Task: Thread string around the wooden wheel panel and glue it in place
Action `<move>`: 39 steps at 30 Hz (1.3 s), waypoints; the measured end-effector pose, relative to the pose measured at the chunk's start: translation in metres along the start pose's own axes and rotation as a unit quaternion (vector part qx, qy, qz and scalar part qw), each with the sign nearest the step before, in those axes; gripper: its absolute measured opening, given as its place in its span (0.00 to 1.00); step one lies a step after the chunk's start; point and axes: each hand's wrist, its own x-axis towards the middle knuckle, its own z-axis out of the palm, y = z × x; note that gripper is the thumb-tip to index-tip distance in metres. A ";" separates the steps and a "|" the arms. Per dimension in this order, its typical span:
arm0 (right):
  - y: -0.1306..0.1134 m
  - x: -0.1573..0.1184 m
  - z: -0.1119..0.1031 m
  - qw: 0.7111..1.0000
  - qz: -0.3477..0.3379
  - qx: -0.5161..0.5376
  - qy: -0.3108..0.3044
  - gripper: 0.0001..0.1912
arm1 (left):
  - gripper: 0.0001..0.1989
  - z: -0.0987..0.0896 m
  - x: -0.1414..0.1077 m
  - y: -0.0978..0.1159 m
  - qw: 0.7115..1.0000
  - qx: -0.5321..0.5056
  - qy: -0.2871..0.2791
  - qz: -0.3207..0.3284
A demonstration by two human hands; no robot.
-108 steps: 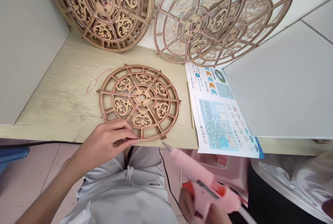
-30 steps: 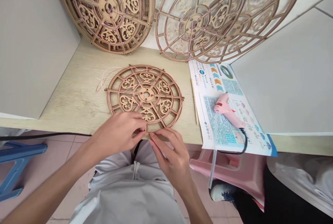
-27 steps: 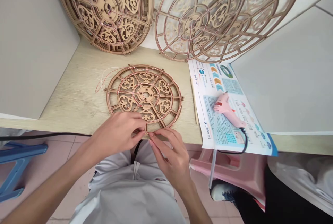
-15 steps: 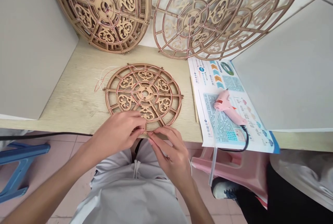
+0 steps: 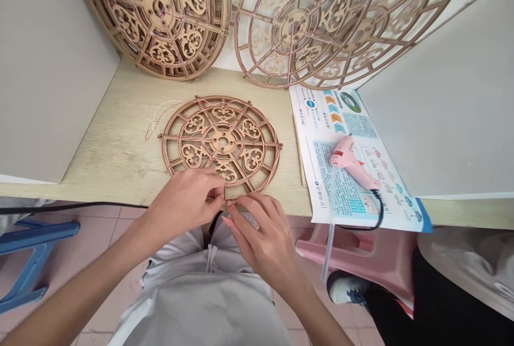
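Observation:
A round brown openwork frame (image 5: 251,129) with spokes and scroll patterns lies flat near the table's front edge. Thin red and white wire (image 5: 163,110) runs along its rings, with loose ends looping out at the upper left. My left hand (image 5: 195,196) is closed at the near rim, thumb and index finger pinched together; what is between the tips is hidden. My right hand (image 5: 263,231) meets the same spot from the right. Its index fingertip touches the rim, and its thumb stands apart below.
A stack of similar frames (image 5: 156,6) leans at the back left, and more frames (image 5: 295,27) lean at the back right. A pink glue gun (image 5: 351,161) with a glue stick lies on a printed sheet (image 5: 325,196). A thin stick (image 5: 299,150) lies beside it. Another person's leg (image 5: 401,303) is at right.
My right thumb has moved slightly left and away from the index finger. My left hand stays at the near rim. The whole view has shifted up a little.

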 end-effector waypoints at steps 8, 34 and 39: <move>-0.001 -0.006 0.003 1.000 0.013 -0.024 -0.001 0.11 | 0.08 -0.011 0.004 -0.004 0.999 -0.036 -0.031 -0.002; -0.002 -0.006 0.000 0.998 0.049 0.026 0.000 0.11 | 0.05 0.021 -0.019 -0.011 0.989 0.002 0.143 0.026; -0.002 -0.007 0.002 0.997 0.063 0.038 0.012 0.11 | 0.07 0.020 -0.020 -0.010 0.991 0.020 0.133 0.022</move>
